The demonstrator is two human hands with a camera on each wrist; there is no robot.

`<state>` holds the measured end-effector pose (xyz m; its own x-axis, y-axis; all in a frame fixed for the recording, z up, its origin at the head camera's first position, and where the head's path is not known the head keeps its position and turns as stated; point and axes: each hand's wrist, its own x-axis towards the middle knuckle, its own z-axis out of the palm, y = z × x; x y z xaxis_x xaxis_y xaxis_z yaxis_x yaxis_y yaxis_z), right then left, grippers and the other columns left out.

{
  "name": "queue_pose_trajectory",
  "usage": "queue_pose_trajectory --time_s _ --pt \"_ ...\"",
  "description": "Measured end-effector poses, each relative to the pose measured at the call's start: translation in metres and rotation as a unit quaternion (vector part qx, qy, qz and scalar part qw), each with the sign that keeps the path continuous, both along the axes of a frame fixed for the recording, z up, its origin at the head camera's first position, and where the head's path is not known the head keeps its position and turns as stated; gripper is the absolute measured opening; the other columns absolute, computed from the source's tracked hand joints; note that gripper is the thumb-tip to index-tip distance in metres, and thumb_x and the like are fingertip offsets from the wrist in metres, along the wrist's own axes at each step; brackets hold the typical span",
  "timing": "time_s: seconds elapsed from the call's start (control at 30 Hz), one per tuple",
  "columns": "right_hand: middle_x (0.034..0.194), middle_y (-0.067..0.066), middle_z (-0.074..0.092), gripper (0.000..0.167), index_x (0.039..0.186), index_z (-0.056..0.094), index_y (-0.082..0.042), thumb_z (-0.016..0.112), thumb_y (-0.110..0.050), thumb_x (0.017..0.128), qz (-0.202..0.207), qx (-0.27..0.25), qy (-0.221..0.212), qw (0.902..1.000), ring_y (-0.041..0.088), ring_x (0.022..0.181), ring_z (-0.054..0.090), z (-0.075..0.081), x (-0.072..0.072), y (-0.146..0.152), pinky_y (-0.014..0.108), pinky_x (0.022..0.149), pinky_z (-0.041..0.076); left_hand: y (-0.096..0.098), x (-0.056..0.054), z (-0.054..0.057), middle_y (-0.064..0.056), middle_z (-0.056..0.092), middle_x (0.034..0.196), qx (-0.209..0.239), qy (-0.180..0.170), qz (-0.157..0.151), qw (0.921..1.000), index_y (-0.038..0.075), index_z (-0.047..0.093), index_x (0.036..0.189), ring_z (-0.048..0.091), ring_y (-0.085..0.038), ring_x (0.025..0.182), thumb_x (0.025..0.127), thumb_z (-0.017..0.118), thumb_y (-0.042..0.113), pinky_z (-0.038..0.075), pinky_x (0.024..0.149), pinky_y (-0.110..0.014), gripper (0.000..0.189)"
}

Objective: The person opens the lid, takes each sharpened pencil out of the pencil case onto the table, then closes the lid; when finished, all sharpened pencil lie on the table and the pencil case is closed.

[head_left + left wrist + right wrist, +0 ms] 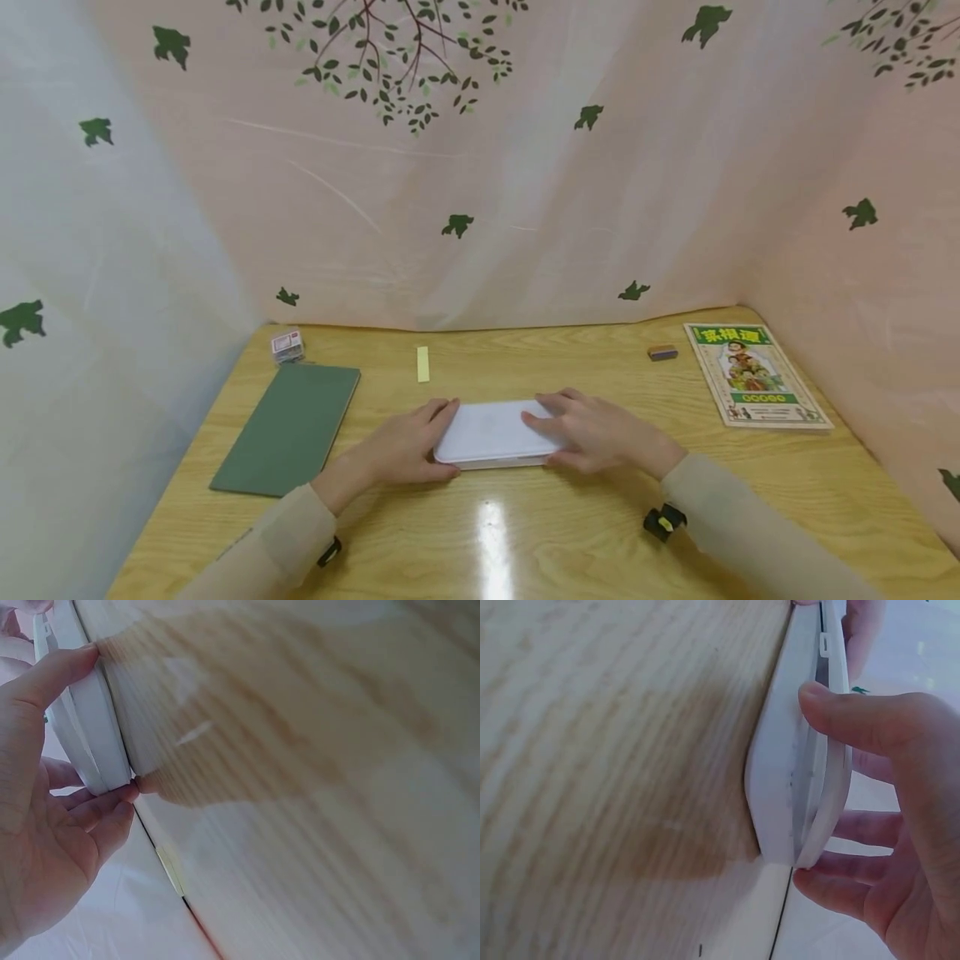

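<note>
On the table (405, 542), I see the white box (483, 429) held at its ends by the left hand (405, 446) and the right hand (603, 433); I judge it light, stiff, rather slippery, best gripped there, since its lid (838, 776) gapes slightly.

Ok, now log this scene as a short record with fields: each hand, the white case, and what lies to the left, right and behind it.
Left hand: grips the case's left end
Right hand: grips the case's right end
White case: on the wooden table, a gap showing between lid and base
To the left: green board, small box beyond it
Behind: pale yellow strip
To the right: illustrated booklet, small eraser-like block beside it
</note>
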<state>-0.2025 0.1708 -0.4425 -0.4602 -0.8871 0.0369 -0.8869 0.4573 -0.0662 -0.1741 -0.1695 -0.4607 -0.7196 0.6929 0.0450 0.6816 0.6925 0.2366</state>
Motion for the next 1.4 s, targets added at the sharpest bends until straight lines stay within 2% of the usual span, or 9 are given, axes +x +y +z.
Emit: queue_pose_trajectory --time_s 0.13,0.3,0.53,0.77,1.03,1.23,1.4 --pt "0.145 0.027 0.051 0.068 0.151 0.049 -0.008 0.065 -0.046 0.097 0.005 0.009 -0.011 0.9999 0.039 0.131 0.052 0.002 -0.002 0.0 0.055 0.107 0.043 0.0 -0.001 0.0 -0.021 0.046 0.147 -0.001 -0.006 0.002 1.0 -0.006 0.033 0.154 0.057 -0.029 0.123 0.091 0.07 0.052 0.051 0.099 -0.042 0.093" --pt "0.144 0.027 0.052 0.067 0.149 0.051 -0.008 0.066 -0.046 0.097 0.003 0.009 -0.013 0.9999 0.038 0.131 0.053 0.003 -0.004 0.0 0.055 0.107 0.043 0.0 -0.001 -0.001 -0.021 0.045 0.147 0.001 -0.006 0.002 1.0 -0.006 0.033 0.154 0.057 -0.029 0.124 0.091 0.07 0.052 0.051 0.099 -0.042 0.094" --pt "0.146 0.027 0.05 0.068 0.15 0.051 -0.01 0.067 -0.046 0.096 -0.018 0.002 -0.039 0.9991 0.042 0.129 0.053 0.004 -0.004 0.0 0.057 0.104 0.045 0.001 0.0 0.0 -0.022 0.045 0.147 0.007 -0.015 0.003 0.9999 -0.007 0.031 0.154 0.057 -0.031 0.124 0.091 0.071 0.051 0.051 0.099 -0.044 0.095" --pt "0.146 0.027 0.049 0.067 0.15 0.051 -0.011 0.067 -0.047 0.096 -0.021 -0.014 -0.064 0.9976 0.045 0.128 0.054 0.005 -0.007 0.0 0.058 0.102 0.046 0.0 -0.001 0.0 -0.023 0.044 0.148 0.013 -0.019 0.008 0.9997 -0.007 0.03 0.155 0.056 -0.031 0.124 0.09 0.072 0.049 0.051 0.099 -0.044 0.096" --pt "0.143 0.026 0.052 0.062 0.145 0.057 -0.009 0.071 -0.043 0.094 -0.018 -0.07 -0.106 0.9918 0.044 0.126 0.055 0.006 -0.015 0.004 0.059 0.1 0.047 0.0 -0.002 -0.001 -0.022 0.045 0.149 0.039 -0.031 0.017 0.9986 -0.006 0.031 0.155 0.058 -0.031 0.121 0.086 0.078 0.049 0.051 0.099 -0.045 0.1" --pt "0.144 0.021 0.054 0.061 0.144 0.058 -0.012 0.07 -0.045 0.095 -0.036 -0.1 -0.152 0.9827 0.039 0.129 0.054 0.006 -0.017 0.007 0.058 0.104 0.044 -0.001 -0.001 -0.005 -0.019 0.045 0.151 0.056 -0.034 0.026 0.9975 0.0 0.034 0.155 0.059 -0.029 0.121 0.083 0.08 0.052 0.052 0.097 -0.045 0.1" --pt "0.144 0.019 0.055 0.06 0.142 0.061 -0.013 0.069 -0.048 0.095 -0.044 -0.118 -0.17 0.9773 0.037 0.129 0.055 0.005 -0.019 0.011 0.056 0.104 0.045 0.001 -0.001 -0.001 -0.019 0.047 0.149 0.072 -0.039 0.029 0.9962 0.0 0.037 0.153 0.059 -0.03 0.119 0.08 0.085 0.047 0.052 0.097 -0.047 0.099"
